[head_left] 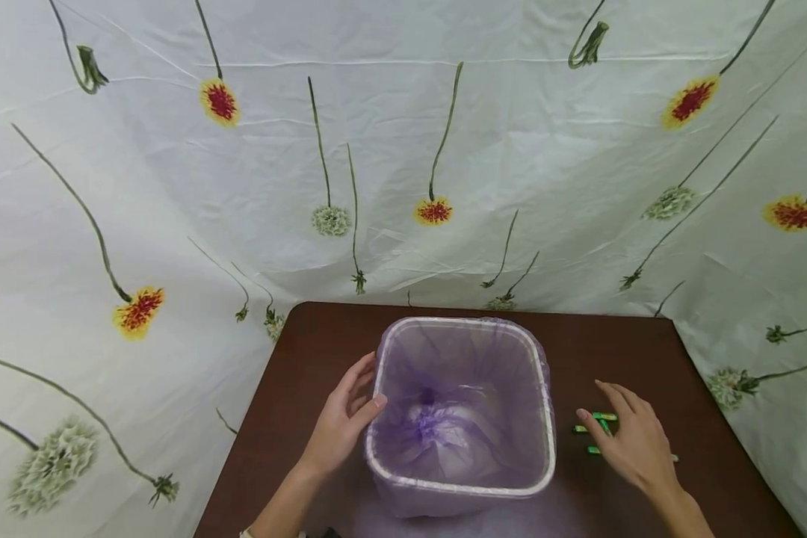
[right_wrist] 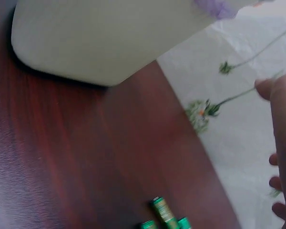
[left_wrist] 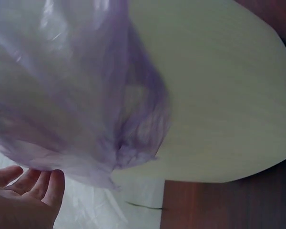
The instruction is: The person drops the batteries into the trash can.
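Note:
A white bin [right_wrist: 86, 43] stands on the table, lined with a thin purple plastic bag [head_left: 457, 448] folded over its rim. My left hand [head_left: 341, 422] is at the bin's left side, with the thumb over the rim and the fingers outside. In the left wrist view its relaxed fingertips are right at the bag's loose edge. To the right of the bin, my right hand [head_left: 635, 441] is held with fingers spread and nothing in them. Several small green batteries [head_left: 604, 417] lie on the table by its fingertips; the hand partly hides them.
The dark brown wooden table [head_left: 329, 329] has its far edge just behind the bin. A white cloth with printed flowers [head_left: 376, 149] hangs behind the table and along both sides.

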Motion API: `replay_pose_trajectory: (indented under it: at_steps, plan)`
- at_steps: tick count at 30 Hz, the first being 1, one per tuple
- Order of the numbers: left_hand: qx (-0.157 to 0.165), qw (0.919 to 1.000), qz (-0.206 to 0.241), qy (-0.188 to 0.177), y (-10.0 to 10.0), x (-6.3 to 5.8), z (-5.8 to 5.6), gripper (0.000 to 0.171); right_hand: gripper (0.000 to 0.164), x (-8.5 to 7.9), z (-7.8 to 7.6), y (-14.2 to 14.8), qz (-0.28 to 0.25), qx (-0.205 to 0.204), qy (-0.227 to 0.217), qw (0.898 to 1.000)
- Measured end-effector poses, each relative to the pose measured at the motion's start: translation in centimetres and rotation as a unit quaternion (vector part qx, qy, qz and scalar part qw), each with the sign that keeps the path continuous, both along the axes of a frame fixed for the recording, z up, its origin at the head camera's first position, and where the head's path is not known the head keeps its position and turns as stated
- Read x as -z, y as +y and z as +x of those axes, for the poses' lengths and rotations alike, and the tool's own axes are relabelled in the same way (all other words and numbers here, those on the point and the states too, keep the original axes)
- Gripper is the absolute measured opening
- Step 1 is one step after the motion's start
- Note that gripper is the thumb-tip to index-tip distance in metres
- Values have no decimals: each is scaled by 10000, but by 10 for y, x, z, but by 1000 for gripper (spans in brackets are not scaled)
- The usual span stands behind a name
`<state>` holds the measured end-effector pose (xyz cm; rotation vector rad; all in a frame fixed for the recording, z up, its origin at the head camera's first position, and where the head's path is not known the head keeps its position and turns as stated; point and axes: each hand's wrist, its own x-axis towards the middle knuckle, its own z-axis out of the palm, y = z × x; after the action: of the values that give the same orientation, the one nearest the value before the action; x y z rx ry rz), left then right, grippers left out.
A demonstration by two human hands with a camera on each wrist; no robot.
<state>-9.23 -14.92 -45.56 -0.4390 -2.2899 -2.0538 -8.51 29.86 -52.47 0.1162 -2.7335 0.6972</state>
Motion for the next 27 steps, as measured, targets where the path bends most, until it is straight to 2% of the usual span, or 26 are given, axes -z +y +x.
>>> replay_pose_trajectory:
  at_steps: [8,12,17,22,27]
  plan:
    - [183,9988,435,-137,4,4,3,58,53,34,9,5,-500,-121,227,9984]
    - [87,9984,506,-230,6,4,4,59,47,48,12,6,-706,-213,479,9961]
    - [-30,9988,470,-143,8,4,5,58,45,61,14,8,-801,-365,757,9932]
    - [-104,9990,433,-97,9,5,5,58,45,75,18,12,-737,-253,880,9931]
    - [-149,9994,319,30,11,7,5,58,41,91,26,18,-639,-22,816,9946]
